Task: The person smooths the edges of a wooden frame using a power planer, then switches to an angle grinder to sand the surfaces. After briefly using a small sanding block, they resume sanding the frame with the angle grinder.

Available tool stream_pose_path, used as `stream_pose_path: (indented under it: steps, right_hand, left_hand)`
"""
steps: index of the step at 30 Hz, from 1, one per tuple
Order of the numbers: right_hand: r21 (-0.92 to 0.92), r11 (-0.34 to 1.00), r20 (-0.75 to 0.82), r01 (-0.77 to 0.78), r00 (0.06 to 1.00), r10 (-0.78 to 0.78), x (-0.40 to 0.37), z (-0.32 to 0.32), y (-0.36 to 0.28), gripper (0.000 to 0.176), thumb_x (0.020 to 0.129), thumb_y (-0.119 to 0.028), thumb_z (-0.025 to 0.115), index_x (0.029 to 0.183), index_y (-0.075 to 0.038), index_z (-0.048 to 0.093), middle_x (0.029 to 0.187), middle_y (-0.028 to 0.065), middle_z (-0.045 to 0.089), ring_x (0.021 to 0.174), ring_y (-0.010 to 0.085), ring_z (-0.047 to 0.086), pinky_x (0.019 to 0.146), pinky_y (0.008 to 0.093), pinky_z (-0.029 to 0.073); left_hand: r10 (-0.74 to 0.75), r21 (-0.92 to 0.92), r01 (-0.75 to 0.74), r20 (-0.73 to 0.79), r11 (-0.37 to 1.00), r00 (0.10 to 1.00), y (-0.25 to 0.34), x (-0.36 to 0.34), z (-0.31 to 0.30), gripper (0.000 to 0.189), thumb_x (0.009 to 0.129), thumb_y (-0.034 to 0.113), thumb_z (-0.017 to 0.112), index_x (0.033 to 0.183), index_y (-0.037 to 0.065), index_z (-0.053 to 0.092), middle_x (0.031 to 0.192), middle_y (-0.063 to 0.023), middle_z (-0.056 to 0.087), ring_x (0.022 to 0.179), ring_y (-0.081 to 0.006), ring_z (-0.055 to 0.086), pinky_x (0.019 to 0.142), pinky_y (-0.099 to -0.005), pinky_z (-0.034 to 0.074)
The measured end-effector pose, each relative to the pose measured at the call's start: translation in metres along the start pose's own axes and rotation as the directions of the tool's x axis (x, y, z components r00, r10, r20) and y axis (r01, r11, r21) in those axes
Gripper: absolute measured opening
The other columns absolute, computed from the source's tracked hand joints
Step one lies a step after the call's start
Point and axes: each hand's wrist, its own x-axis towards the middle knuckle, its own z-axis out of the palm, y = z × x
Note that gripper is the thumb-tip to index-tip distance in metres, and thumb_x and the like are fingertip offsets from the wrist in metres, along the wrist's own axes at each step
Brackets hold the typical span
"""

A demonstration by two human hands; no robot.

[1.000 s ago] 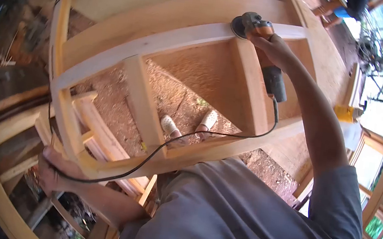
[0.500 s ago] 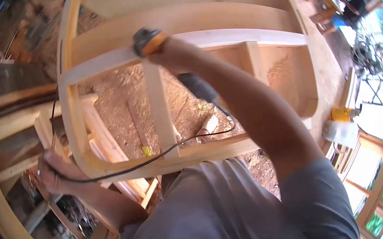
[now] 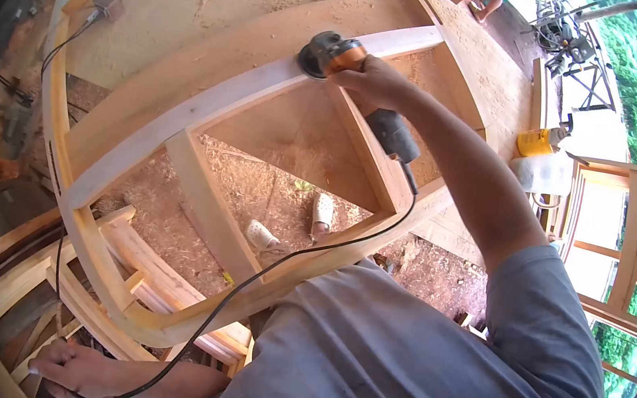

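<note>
My right hand is wrapped round an orange and dark grey angle grinder. Its round head rests on or just above the pale curved rail of a large wooden frame; exact contact cannot be made out. From the tool's rear end a black power cord loops over the frame's near rail toward my body. Down at the lower left, my left hand is closed on that cord, beside stacked wooden parts. The cord runs on up past the frame's left corner.
A plug box lies on the frame's far left, with cord attached. Curved wooden pieces are stacked below left. Right of the frame stand a yellow container, a whitish jug and a slatted wooden frame. Another person's legs show behind.
My right hand has carried the grinder to the right along the pale rail. My left hand, still on the cord, sits lower in view. The camera view has shifted as well.
</note>
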Motion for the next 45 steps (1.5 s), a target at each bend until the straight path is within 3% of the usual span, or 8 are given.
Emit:
stream_pose_path:
  steps: [9, 11, 13, 17, 20, 27, 34, 45]
  right_hand:
    - [-0.063, 0.996, -0.048, -0.055, 0.997, 0.052, 0.014, -0.057, 0.054, 0.047, 0.085, -0.045, 0.068, 0.113, -0.008, 0.071, 0.096, 0.005, 0.069, 0.088, 0.0146, 0.064, 0.081, 0.0315, 0.05]
    - [-0.063, 0.993, -0.073, -0.1, 0.993, 0.095, 0.013, -0.057, 0.051, 0.044, 0.086, -0.044, 0.068, 0.111, -0.008, 0.071, 0.092, 0.0033, 0.068, 0.084, 0.0136, 0.063, 0.078, 0.0308, 0.05]
    - [0.146, 0.989, -0.034, 0.007, 0.999, -0.002, 0.01, -0.042, 0.04, 0.046, 0.086, -0.043, 0.067, 0.111, -0.005, 0.07, 0.094, 0.0067, 0.07, 0.087, 0.0157, 0.064, 0.08, 0.0319, 0.05]
    - [-0.152, 0.988, 0.062, 0.023, 0.998, -0.014, -0.002, -0.004, 0.007, 0.057, 0.081, -0.046, 0.07, 0.114, 0.002, 0.067, 0.105, 0.0202, 0.07, 0.1, 0.0294, 0.067, 0.089, 0.038, 0.051]
    - [-0.146, 0.989, 0.024, -0.027, 0.999, 0.031, -0.005, -0.012, 0.01, 0.06, 0.081, -0.045, 0.07, 0.115, 0.004, 0.066, 0.11, 0.0231, 0.068, 0.104, 0.0315, 0.066, 0.091, 0.0386, 0.05]
    - [-0.054, 0.998, -0.131, 0.025, 0.991, -0.032, 0.018, -0.107, 0.087, 0.042, 0.082, -0.046, 0.071, 0.104, -0.01, 0.073, 0.087, 0.004, 0.068, 0.08, 0.0147, 0.062, 0.074, 0.0314, 0.049]
    - [0.342, 0.938, -0.255, 0.056, 0.966, 0.036, 0.044, -0.189, 0.173, 0.02, 0.086, -0.033, 0.069, 0.095, -0.015, 0.064, 0.077, -0.0048, 0.055, 0.063, 0.0066, 0.049, 0.058, 0.0239, 0.043]
    - [0.073, 0.996, -0.043, 0.059, 0.998, -0.055, 0.036, -0.131, 0.102, 0.029, 0.087, -0.041, 0.066, 0.102, -0.017, 0.071, 0.095, -0.0009, 0.066, 0.085, 0.0125, 0.06, 0.074, 0.0334, 0.048]
  left_hand:
    - [0.031, -0.053, -0.03, 0.018, 0.998, 0.999, 0.015, -0.018, -0.011, 0.051, 0.096, 0.033, 0.065, 0.056, 0.008, 0.046, 0.056, -0.0015, 0.046, 0.054, -0.0152, 0.045, 0.051, -0.0303, 0.035]
    - [0.238, 0.309, -0.278, 0.162, 0.91, 0.958, 0.025, -0.026, -0.019, 0.045, 0.097, 0.035, 0.063, 0.072, 0.005, 0.043, 0.062, -0.0042, 0.046, 0.057, -0.0169, 0.047, 0.056, -0.0315, 0.043]
    - [0.139, 0.174, -0.152, 0.085, 0.973, 0.987, 0.02, -0.023, -0.018, 0.044, 0.097, 0.036, 0.063, 0.073, 0.004, 0.046, 0.062, -0.0047, 0.048, 0.057, -0.0167, 0.047, 0.055, -0.031, 0.042]
    - [0.037, 0.008, -0.036, -0.11, 0.999, 0.993, 0.035, -0.045, 0.014, 0.048, 0.092, 0.033, 0.071, 0.06, 0.007, 0.045, 0.058, -0.0024, 0.046, 0.056, -0.0153, 0.045, 0.054, -0.0292, 0.035]
    - [0.091, -0.067, -0.087, 0.06, 0.994, 0.994, 0.033, -0.046, 0.015, 0.046, 0.092, 0.032, 0.071, 0.063, 0.003, 0.05, 0.061, -0.0031, 0.049, 0.059, -0.0154, 0.046, 0.055, -0.0289, 0.036]
    - [0.102, 0.079, -0.098, -0.055, 0.992, 0.993, 0.049, -0.065, 0.006, 0.042, 0.094, 0.03, 0.07, 0.071, -0.004, 0.063, 0.069, -0.0051, 0.056, 0.068, -0.0143, 0.053, 0.057, -0.0288, 0.044]
    - [0.206, 0.063, -0.22, 0.171, 0.973, 0.963, 0.039, -0.077, -0.01, 0.049, 0.098, 0.026, 0.066, 0.058, 0.001, 0.053, 0.062, -0.0015, 0.043, 0.06, -0.0136, 0.042, 0.054, -0.0301, 0.036]
    - [0.17, 0.102, -0.184, 0.13, 0.978, 0.977, 0.043, -0.102, 0.014, 0.054, 0.099, 0.034, 0.061, 0.057, 0.007, 0.042, 0.058, -0.0004, 0.038, 0.057, -0.0149, 0.037, 0.055, -0.031, 0.031]
